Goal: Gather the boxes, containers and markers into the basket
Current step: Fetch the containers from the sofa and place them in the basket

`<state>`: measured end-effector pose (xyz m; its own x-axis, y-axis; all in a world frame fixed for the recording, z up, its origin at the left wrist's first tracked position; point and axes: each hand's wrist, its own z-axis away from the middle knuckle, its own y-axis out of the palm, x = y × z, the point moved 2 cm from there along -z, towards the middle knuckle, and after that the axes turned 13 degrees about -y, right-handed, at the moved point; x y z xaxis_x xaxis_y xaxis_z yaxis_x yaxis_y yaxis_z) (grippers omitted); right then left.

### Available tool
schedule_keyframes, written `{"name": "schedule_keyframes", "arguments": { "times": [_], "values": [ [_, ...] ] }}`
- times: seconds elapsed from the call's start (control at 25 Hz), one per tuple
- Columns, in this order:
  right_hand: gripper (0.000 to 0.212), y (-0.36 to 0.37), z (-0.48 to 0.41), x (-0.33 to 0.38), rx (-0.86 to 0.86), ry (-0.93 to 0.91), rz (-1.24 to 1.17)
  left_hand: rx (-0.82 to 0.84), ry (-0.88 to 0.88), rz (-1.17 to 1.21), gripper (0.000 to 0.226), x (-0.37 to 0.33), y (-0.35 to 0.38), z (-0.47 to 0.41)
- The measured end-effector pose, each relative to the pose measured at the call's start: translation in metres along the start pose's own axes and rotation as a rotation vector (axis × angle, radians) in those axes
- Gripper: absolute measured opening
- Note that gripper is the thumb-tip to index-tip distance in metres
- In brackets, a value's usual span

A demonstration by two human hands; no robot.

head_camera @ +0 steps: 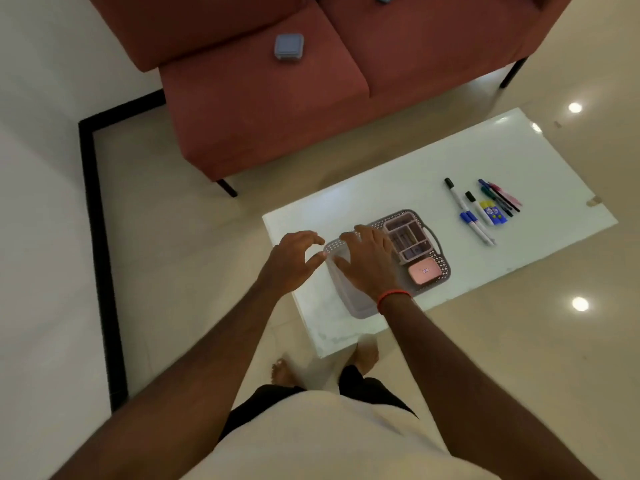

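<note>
Both hands (332,261), fingers spread open, hover over a translucent plastic container (349,289) in the perforated basket (440,261).

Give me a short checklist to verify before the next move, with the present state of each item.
1. Basket stands on the table: ok.
2. Pink box and divided tray lie in the basket: ok.
3. Clear container fully seated in the basket: cannot tell.
4. Right hand rests on the clear container, left hand open beside it: ok.
5. Markers gathered: not ok, they lie on the table.
6. Blue container gathered: not ok, it lies on the sofa.
</note>
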<state>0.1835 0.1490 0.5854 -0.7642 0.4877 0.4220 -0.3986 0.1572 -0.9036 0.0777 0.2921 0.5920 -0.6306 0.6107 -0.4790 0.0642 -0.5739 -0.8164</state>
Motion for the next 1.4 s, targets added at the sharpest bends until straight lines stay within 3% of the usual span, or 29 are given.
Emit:
{"name": "schedule_keyframes", "arguments": {
  "times": [0.8,1.04,1.4],
  "values": [
    [0.049,0.058,-0.055,0.269,-0.053,-0.100,-0.002,-0.189,-0.065,0.019,0.047,0.235,-0.156,0.117],
    [0.046,0.054,-0.088,0.288,-0.121,-0.134,0.015,-0.186,-0.079,0.058,0.051,0.249,-0.184,0.092],
    [0.048,0.057,-0.180,0.280,-0.066,-0.083,-0.031,-0.133,-0.057,0.040,0.051,0.260,-0.219,-0.012]
  ]
}}
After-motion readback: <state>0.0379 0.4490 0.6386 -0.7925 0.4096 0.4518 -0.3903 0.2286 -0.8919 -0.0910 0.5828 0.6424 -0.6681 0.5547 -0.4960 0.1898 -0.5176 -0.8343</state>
